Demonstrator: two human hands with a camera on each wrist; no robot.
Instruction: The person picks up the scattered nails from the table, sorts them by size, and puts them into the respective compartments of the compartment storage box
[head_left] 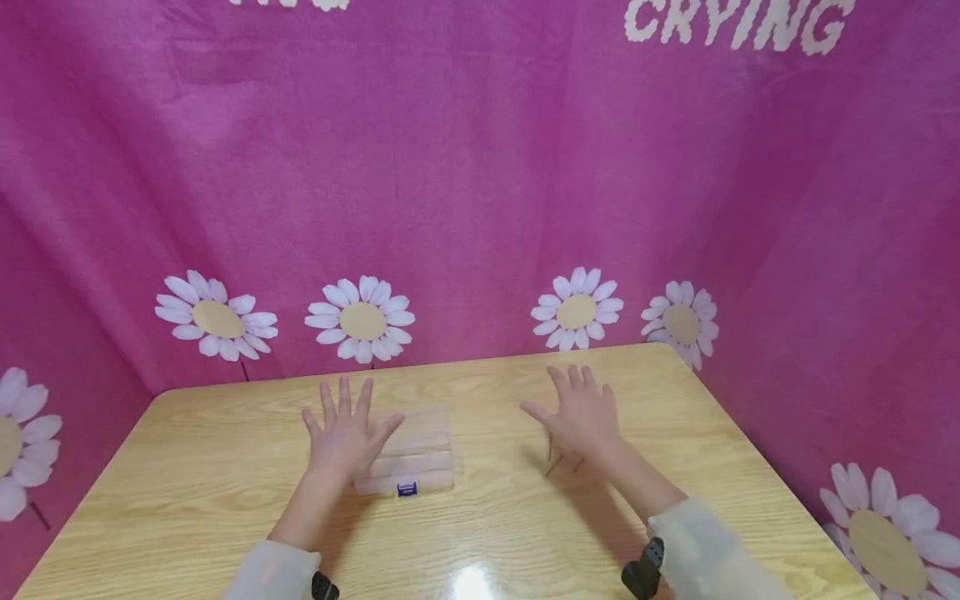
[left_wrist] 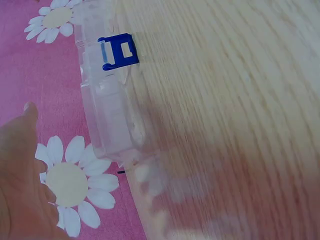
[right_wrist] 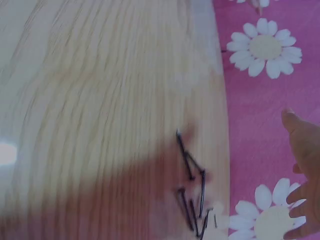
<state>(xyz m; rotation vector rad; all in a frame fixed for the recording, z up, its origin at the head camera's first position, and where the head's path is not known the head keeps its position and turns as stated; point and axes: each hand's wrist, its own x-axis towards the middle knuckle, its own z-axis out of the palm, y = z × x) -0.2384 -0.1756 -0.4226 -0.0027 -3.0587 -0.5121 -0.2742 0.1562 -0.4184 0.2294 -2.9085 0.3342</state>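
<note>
My left hand [head_left: 343, 437], fingers spread, hovers at the left side of a clear plastic box [head_left: 416, 464] and overlaps it in the head view. The box has a blue latch [left_wrist: 120, 51] on its near side. On the right, my right hand [head_left: 585, 414] is held over the table with its fingers spread and nothing in them. Several dark nails [right_wrist: 191, 175] lie loosely together on the wood below it, partly hidden by the hand in the head view.
The light wooden table [head_left: 480, 533] has rounded far corners. A pink curtain [head_left: 465, 183] with white daisies hangs behind it and along both sides. Black straps with small devices [head_left: 643, 570] sit at the wrists.
</note>
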